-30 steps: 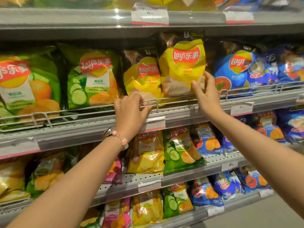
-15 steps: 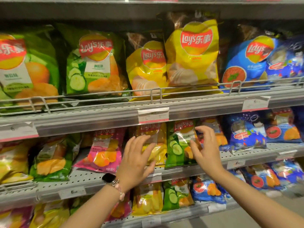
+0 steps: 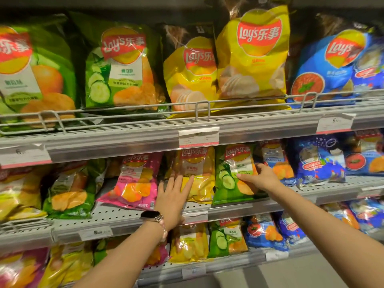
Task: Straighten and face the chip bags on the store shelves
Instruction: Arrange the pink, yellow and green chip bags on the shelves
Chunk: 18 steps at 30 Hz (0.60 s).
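Observation:
On the middle shelf (image 3: 116, 214) a small yellow chip bag (image 3: 199, 163) stands upright beside a small green cucumber bag (image 3: 226, 192). My left hand (image 3: 171, 201) lies flat against the lower left of the yellow bag, fingers straight. At the green bag's right edge, my right hand (image 3: 259, 177) pinches it between thumb and curled fingers. A pink bag (image 3: 136, 183) leans tilted to the left of my left hand. On the shelf above, a large yellow bag (image 3: 253, 59) stands upright behind the wire rail (image 3: 203, 107).
Large green bags (image 3: 122, 67) and blue bags (image 3: 324, 69) fill the upper shelf. Slumped green and yellow bags (image 3: 70, 194) lie at the middle shelf's left, blue bags (image 3: 318, 161) at its right. Price tags (image 3: 198, 137) hang on the shelf edges. More small bags (image 3: 189, 244) stand below.
Both hands dropped from the upper shelf's large yellow bag to the middle shelf. My left hand now rests on the small yellow bag and my right has taken hold of the green bag.

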Motion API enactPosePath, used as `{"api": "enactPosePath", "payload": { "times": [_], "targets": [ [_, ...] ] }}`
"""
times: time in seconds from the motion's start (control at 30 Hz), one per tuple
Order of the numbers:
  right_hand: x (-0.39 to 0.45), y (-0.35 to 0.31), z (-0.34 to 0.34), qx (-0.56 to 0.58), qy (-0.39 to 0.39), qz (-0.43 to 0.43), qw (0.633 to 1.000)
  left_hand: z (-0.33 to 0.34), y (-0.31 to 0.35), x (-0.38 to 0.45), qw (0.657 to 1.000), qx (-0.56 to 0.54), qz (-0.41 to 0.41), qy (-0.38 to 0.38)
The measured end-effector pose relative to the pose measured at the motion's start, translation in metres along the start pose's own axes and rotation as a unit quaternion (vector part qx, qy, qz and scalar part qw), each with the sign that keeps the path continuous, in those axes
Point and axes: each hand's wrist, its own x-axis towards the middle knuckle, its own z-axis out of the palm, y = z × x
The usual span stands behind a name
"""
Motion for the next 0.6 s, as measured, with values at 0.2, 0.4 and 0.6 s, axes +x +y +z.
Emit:
{"api": "enactPosePath", "payload": {
  "times": [0.2,0.4,0.6],
  "targets": [
    [-0.002,0.007,0.01,0.049,0.059,-0.064,0.995,0.001,-0.002,0.001,1.0,-0.003,0.006,0.002],
    [-0.01,0.012,0.014,0.048,0.174,-0.106,0.978,-0.003,-0.008,-0.001,0.999,-0.02,0.03,0.0],
    [-0.031,-0.005,0.018,0.118,0.227,-0.142,0.956,-0.024,-0.033,-0.021,0.99,-0.12,0.052,0.056]
  ]
}}
